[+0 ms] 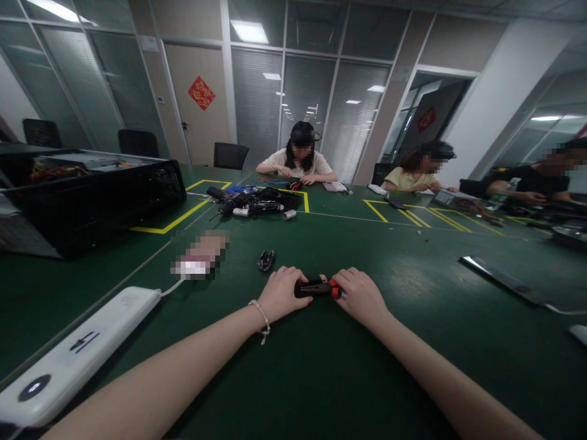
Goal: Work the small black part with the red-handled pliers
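Both of my hands rest on the green table (321, 366) and share one small black tool with a red end (317, 288). My left hand (283, 292) is closed around its black left part. My right hand (360, 294) is closed around its red right end. A thin bracelet sits on my left wrist. A small dark clip-like part (266, 260) lies on the table just beyond my left hand.
A white power bank (77, 351) with a cable lies at the near left. A black crate (92, 201) stands far left. A pile of dark tools (254, 201) lies mid-table. A flat silver strip (504, 278) lies at right. Three other people work at the far side.
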Motion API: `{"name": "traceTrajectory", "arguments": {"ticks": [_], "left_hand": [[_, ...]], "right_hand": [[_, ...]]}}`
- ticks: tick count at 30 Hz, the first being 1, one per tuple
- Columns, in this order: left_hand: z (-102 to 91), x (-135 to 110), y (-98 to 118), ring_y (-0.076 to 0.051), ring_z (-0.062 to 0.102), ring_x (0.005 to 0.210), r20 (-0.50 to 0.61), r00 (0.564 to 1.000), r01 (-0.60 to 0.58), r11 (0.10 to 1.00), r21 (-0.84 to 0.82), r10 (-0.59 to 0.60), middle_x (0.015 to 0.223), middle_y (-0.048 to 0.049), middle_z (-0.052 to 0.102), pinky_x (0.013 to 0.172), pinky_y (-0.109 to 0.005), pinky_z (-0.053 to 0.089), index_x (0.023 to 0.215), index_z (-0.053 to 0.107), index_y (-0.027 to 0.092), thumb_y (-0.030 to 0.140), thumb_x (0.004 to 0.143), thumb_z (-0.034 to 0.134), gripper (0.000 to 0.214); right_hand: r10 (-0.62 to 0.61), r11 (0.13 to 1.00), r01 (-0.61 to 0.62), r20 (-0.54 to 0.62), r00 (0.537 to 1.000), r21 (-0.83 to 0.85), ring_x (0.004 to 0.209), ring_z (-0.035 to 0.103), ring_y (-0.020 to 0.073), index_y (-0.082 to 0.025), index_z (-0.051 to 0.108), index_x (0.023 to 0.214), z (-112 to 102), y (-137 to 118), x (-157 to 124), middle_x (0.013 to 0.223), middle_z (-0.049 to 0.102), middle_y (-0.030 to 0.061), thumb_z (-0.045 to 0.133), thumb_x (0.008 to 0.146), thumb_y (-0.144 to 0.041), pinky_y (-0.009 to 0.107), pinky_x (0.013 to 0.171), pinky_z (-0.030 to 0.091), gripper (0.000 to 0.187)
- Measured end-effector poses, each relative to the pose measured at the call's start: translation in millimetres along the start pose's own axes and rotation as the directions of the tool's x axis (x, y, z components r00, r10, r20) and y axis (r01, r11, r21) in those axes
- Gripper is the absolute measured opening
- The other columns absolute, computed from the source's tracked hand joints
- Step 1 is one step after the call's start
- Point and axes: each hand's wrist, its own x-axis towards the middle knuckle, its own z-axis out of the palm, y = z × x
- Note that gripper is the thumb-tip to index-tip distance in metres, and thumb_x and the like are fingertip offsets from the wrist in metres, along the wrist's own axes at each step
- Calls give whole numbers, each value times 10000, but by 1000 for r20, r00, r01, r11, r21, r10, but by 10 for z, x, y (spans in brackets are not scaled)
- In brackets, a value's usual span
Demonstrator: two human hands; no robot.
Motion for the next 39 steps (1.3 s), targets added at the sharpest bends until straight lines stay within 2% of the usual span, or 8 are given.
{"name": "traceTrajectory", "arguments": {"ticks": [11, 23, 29, 39], "left_hand": [[-27, -4, 33, -215, 500, 857, 20, 999, 29, 1000, 11, -29, 884, -16, 568, 728, -329, 396, 834, 559, 206, 349, 643, 642, 253], [-5, -8, -4, -209, 490, 836, -4, 1000, 0, 1000, -18, 0, 868, -8, 561, 716, -323, 388, 822, 550, 212, 354, 642, 642, 247], [-32, -10, 12, -211, 491, 844, 34, 999, 16, 999, -29, -15, 879, -17, 558, 711, -319, 389, 831, 551, 204, 360, 658, 625, 244], [36, -3, -58, -206, 495, 826, -15, 999, -35, 999, -4, 35, 866, -13, 559, 700, -317, 387, 828, 543, 205, 342, 657, 625, 234]], "right_hand": [[-16, 1000, 16, 2, 1000, -17, 772, 485, 172, -177, 570, 851, 32, 30, -8, 856, 596, 47, 569, 657, -185, 280, 664, 373, 194], [-14, 1000, 14, 4, 1000, 3, 773, 490, 178, -173, 569, 840, 26, 17, -2, 849, 598, 50, 557, 670, -180, 287, 665, 380, 171], [-3, 1000, 3, 5, 1000, 3, 766, 483, 169, -175, 569, 843, 17, 7, 2, 852, 597, 42, 568, 668, -184, 276, 661, 374, 175], [-19, 1000, 19, -4, 1000, -10, 751, 470, 173, -169, 574, 824, 34, 13, 15, 827, 593, 51, 562, 659, -183, 275, 652, 355, 166]]}}
